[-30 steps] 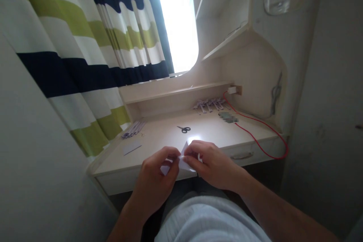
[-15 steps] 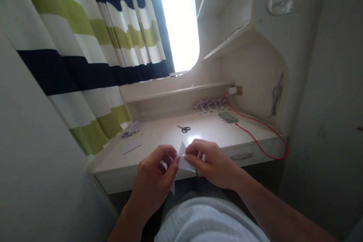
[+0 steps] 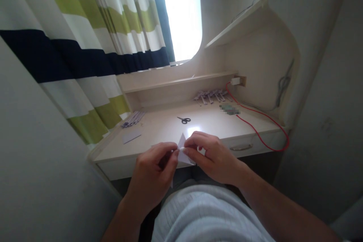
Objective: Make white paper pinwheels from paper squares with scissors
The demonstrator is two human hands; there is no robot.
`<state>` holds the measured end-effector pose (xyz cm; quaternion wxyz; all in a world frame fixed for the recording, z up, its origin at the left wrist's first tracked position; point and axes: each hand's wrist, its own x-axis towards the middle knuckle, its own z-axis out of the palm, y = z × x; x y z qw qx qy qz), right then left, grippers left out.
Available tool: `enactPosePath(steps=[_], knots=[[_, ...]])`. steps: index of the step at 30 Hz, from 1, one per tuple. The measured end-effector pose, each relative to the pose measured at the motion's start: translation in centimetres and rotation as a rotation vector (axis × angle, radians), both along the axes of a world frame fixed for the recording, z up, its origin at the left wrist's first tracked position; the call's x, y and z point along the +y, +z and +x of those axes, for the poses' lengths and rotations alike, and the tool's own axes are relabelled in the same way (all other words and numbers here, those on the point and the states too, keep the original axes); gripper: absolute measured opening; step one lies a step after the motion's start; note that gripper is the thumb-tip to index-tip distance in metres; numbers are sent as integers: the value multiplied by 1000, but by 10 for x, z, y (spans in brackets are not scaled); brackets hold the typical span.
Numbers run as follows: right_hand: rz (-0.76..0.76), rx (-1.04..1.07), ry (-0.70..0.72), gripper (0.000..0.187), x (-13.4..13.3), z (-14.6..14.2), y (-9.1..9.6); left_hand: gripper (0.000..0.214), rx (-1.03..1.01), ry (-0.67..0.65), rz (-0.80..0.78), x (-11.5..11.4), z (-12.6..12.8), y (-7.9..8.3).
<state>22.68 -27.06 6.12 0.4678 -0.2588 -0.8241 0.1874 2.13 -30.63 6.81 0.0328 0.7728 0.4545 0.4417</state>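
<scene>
A small piece of pale folded paper [image 3: 182, 150] is pinched between both my hands above the front edge of a cream desk [image 3: 159, 136]. My left hand [image 3: 154, 176] grips its left side with thumb and fingers closed. My right hand [image 3: 211, 157] pinches the right side, fingers curled. A pointed tip of the paper sticks up between the fingertips. Most of the sheet is hidden by my fingers.
On the desk lie small black scissors [image 3: 184, 120], a flat paper slip [image 3: 131, 136], a pile of rolled paper strips at the left [image 3: 133, 118] and another at the back [image 3: 212, 95]. A red cable [image 3: 256, 128] runs from a wall plug [image 3: 236, 81]. A striped curtain [image 3: 85, 53] hangs left.
The camera has tipped down a little, so everything sits slightly higher in view. My hands stay together on the paper, fingers shifting slightly along the fold.
</scene>
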Motion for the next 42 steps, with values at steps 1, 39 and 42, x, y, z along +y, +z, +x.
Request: enactPosePath(steps=[1,39,42], knots=[[8,-11,-4,11,0,0,0,12,5,-3,-2,0,0,0],[57,-60,-100,11,2,-4,-5,20,-8,-83,-99,4,2,-3],[47,-32,-92,9,2,-3,-5,21,-29,-88,-107,5,2,-2]])
